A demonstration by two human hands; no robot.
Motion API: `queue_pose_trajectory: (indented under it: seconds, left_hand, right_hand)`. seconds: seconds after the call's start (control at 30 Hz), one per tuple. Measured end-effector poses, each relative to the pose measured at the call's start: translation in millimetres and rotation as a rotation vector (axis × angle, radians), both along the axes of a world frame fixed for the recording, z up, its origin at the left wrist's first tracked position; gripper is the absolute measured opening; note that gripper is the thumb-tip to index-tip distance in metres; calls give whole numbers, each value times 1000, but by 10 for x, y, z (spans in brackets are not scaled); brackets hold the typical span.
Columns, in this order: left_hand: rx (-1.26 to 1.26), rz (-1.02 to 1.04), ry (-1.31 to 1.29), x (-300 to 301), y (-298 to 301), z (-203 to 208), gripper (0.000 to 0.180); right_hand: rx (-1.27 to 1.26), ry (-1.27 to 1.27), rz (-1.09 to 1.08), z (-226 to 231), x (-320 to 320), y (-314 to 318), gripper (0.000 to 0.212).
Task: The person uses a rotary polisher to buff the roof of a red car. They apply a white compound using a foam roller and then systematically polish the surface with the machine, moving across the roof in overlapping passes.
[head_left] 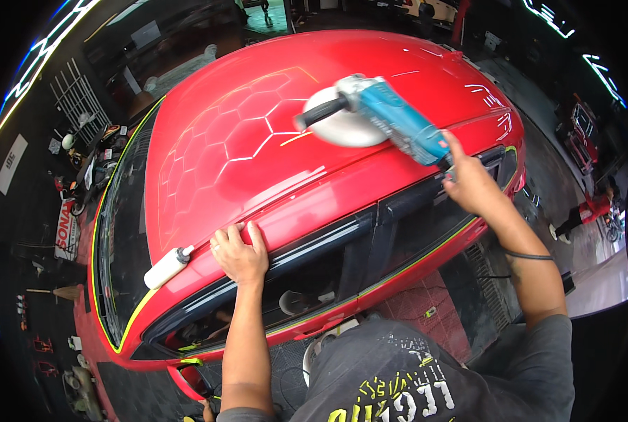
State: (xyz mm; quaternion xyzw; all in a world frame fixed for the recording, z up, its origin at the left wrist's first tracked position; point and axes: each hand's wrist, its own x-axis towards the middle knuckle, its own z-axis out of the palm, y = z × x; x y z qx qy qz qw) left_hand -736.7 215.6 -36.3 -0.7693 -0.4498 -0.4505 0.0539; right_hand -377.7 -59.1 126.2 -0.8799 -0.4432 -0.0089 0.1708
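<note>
My right hand is wrapped round the rear end of a teal and silver car polisher. Its round white pad is blurred and lies over the red car roof; whether the two touch I cannot tell. A black side handle juts out to the left with no hand on it. My left hand rests on the roof's near edge, fingers apart and holding nothing. Just left of it, a white squeeze bottle lies on its side by the windshield corner.
Yellow-green tape runs along the windshield and window edges. Below the roof edge are dark side windows and a red side mirror. A broom and a motorcycle are at the left; a person in red is at the far right.
</note>
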Motion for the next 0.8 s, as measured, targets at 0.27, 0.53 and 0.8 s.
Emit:
queue_pose_trajectory:
  seconds: [0.27, 0.53, 0.8]
  left_hand:
    - [-71, 5, 26, -147, 0, 28, 21]
    - [-58, -41, 29, -101, 60, -4, 28]
    - [-59, 53, 90, -68, -65, 96, 37]
  right_hand:
    - [-113, -6, 286, 103, -1111, 833, 91]
    - [-23, 64, 312, 219, -843, 555, 75]
    - [-29, 142, -60, 352, 154, -262, 88]
